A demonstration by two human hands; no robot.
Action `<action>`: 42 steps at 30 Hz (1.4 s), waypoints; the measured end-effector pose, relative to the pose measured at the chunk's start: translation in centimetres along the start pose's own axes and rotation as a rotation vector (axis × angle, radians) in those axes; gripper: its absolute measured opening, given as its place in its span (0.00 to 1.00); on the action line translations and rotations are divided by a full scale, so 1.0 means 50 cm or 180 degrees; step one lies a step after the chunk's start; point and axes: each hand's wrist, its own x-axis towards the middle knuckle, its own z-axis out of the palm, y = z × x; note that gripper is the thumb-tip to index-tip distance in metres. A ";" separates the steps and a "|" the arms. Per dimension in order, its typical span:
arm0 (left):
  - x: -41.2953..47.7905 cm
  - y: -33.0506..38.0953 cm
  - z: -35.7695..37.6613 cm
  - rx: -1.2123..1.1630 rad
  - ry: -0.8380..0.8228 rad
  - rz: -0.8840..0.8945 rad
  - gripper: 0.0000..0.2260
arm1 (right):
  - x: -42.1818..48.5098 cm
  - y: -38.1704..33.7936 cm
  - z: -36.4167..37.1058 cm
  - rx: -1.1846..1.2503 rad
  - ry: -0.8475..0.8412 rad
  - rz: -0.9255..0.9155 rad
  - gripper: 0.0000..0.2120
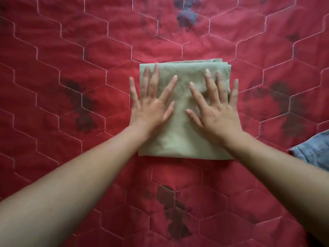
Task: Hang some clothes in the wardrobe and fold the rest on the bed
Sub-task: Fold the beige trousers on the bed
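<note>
A pale green garment (181,134) lies folded into a neat rectangle in the middle of the red quilted bedspread (71,77). My left hand (151,106) presses flat on its left half, fingers spread and straight, the little finger reaching past the cloth's left edge. My right hand (216,107) presses flat on the right half, fingers also spread, its little finger at the right edge. Several layered folds show at the garment's far right corner.
A blue denim garment (315,152) pokes in from the right edge of the bed, close to my right forearm. The bedspread has white hexagon stitching and dark flower prints all around the folded cloth.
</note>
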 end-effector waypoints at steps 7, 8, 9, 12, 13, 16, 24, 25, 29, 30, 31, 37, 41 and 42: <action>0.105 -0.007 0.044 -0.0329 -0.0316 -0.0131 0.30 | 0.116 0.026 0.044 -0.0012 -0.0360 0.0222 0.34; 0.106 -0.010 0.047 -0.0412 -0.0311 -0.0145 0.30 | 0.116 0.026 0.048 0.0030 -0.0370 0.0245 0.34; 0.109 -0.012 0.046 -0.0446 -0.0328 -0.0165 0.30 | 0.118 0.025 0.048 0.0074 -0.0409 0.0264 0.34; 0.118 -0.007 0.030 -0.0285 -0.0496 -0.0154 0.29 | 0.126 0.026 0.026 0.0125 -0.0643 0.0330 0.35; 0.118 -0.007 0.021 -0.0209 -0.0606 -0.0129 0.29 | 0.127 0.025 0.016 0.0126 -0.0746 0.0338 0.35; 0.104 -0.009 -0.013 -0.0014 -0.0899 -0.0002 0.29 | 0.111 0.015 -0.022 0.0058 -0.0978 0.0314 0.38; -0.071 0.008 -0.106 -0.0447 -0.2744 0.0686 0.21 | -0.088 -0.026 -0.111 -0.0049 -0.2203 -0.0405 0.29; -0.091 0.016 -0.112 -0.0582 -0.3012 0.0739 0.18 | -0.108 -0.037 -0.118 -0.0157 -0.2375 -0.0515 0.25; -0.164 0.042 -0.146 -0.1020 -0.3475 0.0545 0.11 | -0.156 -0.070 -0.163 0.0594 -0.3433 -0.0106 0.07; -0.173 0.043 -0.164 -0.1094 -0.3507 0.0487 0.12 | -0.162 -0.073 -0.184 0.0777 -0.3510 -0.0027 0.06; -0.174 0.042 -0.187 -0.1119 -0.3482 0.0467 0.13 | -0.165 -0.071 -0.209 0.0881 -0.3429 0.0019 0.05; -0.066 -0.009 -0.425 -0.1086 -0.2136 0.0318 0.11 | -0.075 -0.014 -0.444 0.0751 -0.1793 -0.0091 0.11; -0.057 -0.017 -0.510 -0.0681 -0.1047 0.0559 0.15 | -0.058 -0.015 -0.518 0.0396 -0.0935 -0.0311 0.11; -0.073 -0.011 -0.502 -0.0405 -0.0842 0.0647 0.15 | -0.071 -0.025 -0.509 0.0237 -0.0814 -0.0386 0.12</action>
